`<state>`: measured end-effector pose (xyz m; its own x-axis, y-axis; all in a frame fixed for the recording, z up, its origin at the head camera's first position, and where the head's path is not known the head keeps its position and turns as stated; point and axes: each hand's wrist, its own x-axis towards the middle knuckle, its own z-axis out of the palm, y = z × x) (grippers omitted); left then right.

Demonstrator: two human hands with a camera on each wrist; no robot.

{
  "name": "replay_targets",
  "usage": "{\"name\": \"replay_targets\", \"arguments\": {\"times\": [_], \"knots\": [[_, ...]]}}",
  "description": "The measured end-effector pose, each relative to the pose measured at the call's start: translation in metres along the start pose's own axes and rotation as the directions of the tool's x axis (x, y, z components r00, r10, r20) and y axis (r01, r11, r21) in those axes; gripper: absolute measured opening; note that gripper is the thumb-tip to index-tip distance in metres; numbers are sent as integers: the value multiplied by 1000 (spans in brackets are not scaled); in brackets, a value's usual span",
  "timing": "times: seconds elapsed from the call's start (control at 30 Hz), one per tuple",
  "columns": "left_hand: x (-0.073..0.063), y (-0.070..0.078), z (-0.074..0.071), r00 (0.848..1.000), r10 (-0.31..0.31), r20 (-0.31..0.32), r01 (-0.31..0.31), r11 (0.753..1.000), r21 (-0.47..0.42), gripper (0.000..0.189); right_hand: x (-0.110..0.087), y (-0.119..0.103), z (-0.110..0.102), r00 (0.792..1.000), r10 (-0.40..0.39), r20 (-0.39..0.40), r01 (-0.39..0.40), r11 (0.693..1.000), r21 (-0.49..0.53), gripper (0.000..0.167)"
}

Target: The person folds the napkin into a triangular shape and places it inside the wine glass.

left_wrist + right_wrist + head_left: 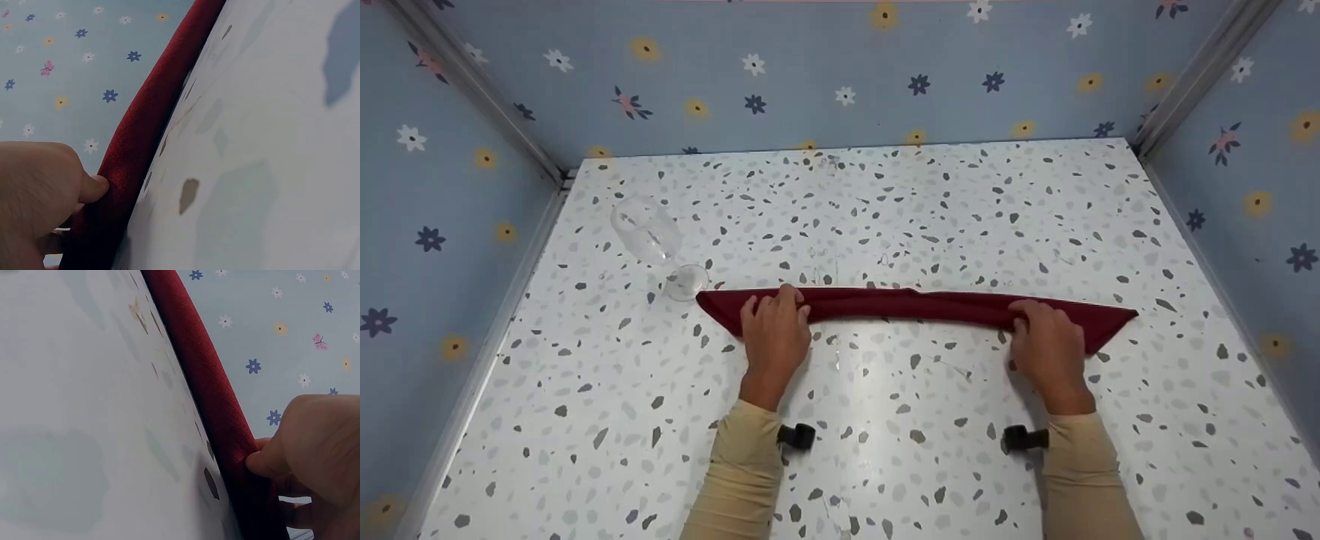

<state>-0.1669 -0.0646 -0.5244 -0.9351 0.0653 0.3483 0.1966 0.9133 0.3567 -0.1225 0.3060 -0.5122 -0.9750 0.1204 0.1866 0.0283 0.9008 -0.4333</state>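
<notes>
A dark red cloth napkin (900, 306) lies across the white speckled table as a long narrow strip, its near edge rolled and its ends slanting to points. Toward its left end my left hand (776, 334) grips the roll, with the thumb (97, 188) against the near side. My right hand (1048, 349) holds the roll toward the other end; in the right wrist view its thumb (267, 458) presses the cloth and the fingers curl behind it. Between the hands the roll bows slightly. A clear stemmed glass (649, 231) lies on its side just beyond the napkin's left tip.
The speckled table (877, 465) is walled at the back and both sides by blue flowered panels (825, 67). Metal posts (487, 97) stand in the back corners. A black wrist camera (797, 436) sits at each sleeve cuff, above the tabletop.
</notes>
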Motion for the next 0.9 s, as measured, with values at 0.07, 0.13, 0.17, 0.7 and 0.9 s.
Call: {"name": "replay_targets", "arguments": {"times": [0.07, 0.13, 0.17, 0.7, 0.9], "knots": [[-1, 0, 0, 1000, -1, -1, 1, 1000, 1, 12, 0, -1, -1, 999, 28, 16, -28, 1000, 11, 26], [-2, -1, 0, 1000, 0, 0, 0, 1000, 0, 11, -1, -2, -2, 998, 50, 25, -51, 998, 22, 26], [-2, -1, 0, 1000, 2, -1, -2, 1000, -1, 10, 0, -3, -2, 998, 61, 30, -61, 998, 25, 25], [4, 2, 0, 997, 72, -12, -73, 997, -29, 24, 2, -6, -1, 997, 21, -72, -18, 999, 43, 24], [5, 2, 1, 997, 74, 22, -74, 997, -7, 23, 3, -14, 7, 997, -35, -68, 38, 998, 54, 27]]}}
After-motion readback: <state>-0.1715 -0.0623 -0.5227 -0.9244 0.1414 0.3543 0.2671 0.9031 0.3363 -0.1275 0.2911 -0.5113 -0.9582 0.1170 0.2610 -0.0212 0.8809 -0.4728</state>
